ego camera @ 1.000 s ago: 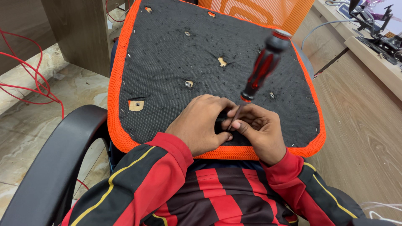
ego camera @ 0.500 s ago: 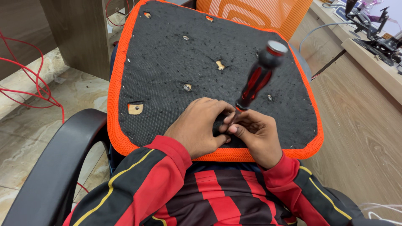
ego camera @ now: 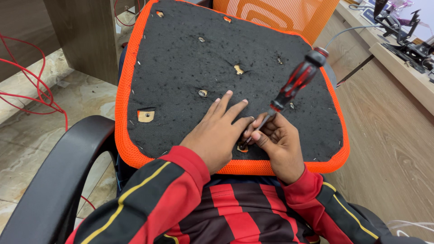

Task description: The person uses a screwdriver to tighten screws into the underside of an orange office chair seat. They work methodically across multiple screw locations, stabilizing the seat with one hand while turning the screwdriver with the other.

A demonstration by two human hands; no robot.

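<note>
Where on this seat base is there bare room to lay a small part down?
The seat base is bare at its upper left, between the orange rim and the middle bolt holes. The right side beyond the screwdriver is also free. The near edge is crowded: the left hand and right hand meet there.

1. The left hand lies flat on the black underside of the seat pad, near its front edge, fingers spread.
2. The right hand pinches the shaft of a red-and-black screwdriver, tip down at a hole by the front edge.
3. The handle tilts toward the pad's right edge.
4. A black armrest curves at the left.
</note>
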